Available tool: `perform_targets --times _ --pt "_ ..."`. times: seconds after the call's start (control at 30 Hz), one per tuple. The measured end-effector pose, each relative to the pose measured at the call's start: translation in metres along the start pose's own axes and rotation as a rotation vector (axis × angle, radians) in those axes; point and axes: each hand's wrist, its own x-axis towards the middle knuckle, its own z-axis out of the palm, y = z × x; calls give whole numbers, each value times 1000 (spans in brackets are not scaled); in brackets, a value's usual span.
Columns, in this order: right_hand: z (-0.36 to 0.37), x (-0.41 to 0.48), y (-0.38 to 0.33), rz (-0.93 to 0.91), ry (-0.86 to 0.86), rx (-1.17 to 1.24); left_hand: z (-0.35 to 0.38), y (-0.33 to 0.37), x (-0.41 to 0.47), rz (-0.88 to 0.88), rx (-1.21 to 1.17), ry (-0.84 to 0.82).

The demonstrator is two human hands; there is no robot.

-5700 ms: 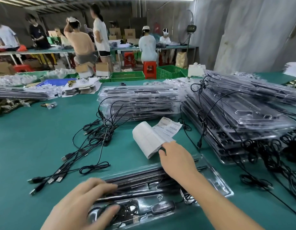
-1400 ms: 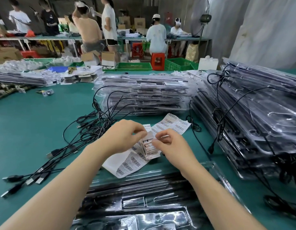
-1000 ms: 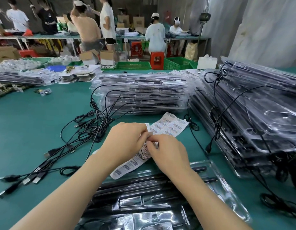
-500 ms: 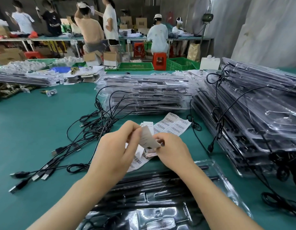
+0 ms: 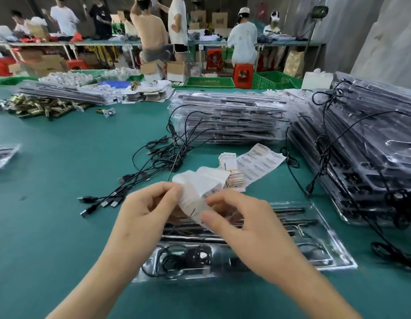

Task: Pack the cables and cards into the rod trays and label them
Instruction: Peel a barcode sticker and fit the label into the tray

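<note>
left fingers (image 5: 164,189) and right fingers (image 5: 225,197) both pinch curled label sheet (image 5: 197,185). rod tray (image 5: 324,229) lies on bench (image 5: 62,180) just below fingers, long axis left-right; right fingers nearer, label goes straight down, i reckon.

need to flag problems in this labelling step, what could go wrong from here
The left hand and right hand pinch the curled label sheet above the rod tray; a peeled label could fold onto itself or land crooked. The loose USB cables lie tangled beside it and might snag a wrist.
</note>
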Motion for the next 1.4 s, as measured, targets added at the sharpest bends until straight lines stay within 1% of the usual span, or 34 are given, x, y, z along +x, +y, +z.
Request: perform_targets --times 0.07,0.1,0.13,0.2,0.23,0.3,0.37,0.43,0.5,0.63,0.7,0.8,0.9,0.97,1.07,1.17,1.27,1.33,1.4 --pt "13 -10 -3 10 27 28 -3 1 -13 9 -12 -66" --pt "15 -15 -2 13 44 25 -8 0 -19 44 33 -112" --pt "15 -21 0 26 53 38 -18 -3 -26 92 124 -157" --pt "9 -38 3 85 44 132 -44 -11 -39 177 387 -274" --pt "6 -49 6 129 16 172 -57 -15 -44 199 506 -339" --pt "4 -70 11 236 -58 176 -77 -26 -53 243 708 -454" --pt "11 -87 13 340 -149 183 -85 -36 -58 276 813 -492" --pt "23 -96 12 383 -221 146 -87 -43 -59 276 781 -458" --pt "35 -99 10 377 -214 10 -88 -48 -58 262 719 -422" --pt "50 -100 -2 226 -126 -443 -88 -51 -57 291 714 -388" --pt "57 -103 -2 42 -71 -662 -87 -51 -57 339 755 -354" --pt "58 -112 -1 -112 -44 -725 -84 -50 -59 377 775 -293" --pt "54 -114 8 -230 -36 -845 -80 -50 -61 454 805 -241" --pt "54 -110 15 -358 49 -909 -77 -52 -59 510 816 -200" --pt "56 -102 22 -565 148 -995 -74 -56 -59 606 853 -80" --pt "56 -94 24 -647 217 -1022 -70 -61 -63 644 871 21" --pt "57 -88 21 -660 257 -995 -68 -65 -67 647 883 68" --pt "58 -88 16 -602 272 -848 -68 -67 -68 635 871 67" --pt "59 -89 9 -436 274 -536 -69 -68 -70 619 848 41"
